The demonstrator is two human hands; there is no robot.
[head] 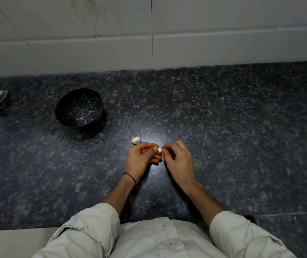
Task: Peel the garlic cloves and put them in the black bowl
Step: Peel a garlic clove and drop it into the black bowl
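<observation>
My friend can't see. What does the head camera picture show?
The left hand and right hand pinch a clove between them over a dark counter. A garlic bulb lies just beyond the left hand; an empty black bowl sits farther left.

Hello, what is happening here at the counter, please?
A person stands at a dark stone counter and is peeling garlic. The left hand pinches a garlic clove, and the right hand picks at it with its fingertips. A garlic bulb lies just beyond the left hand. The black bowl, further left, shows no cloves inside yet.
</observation>
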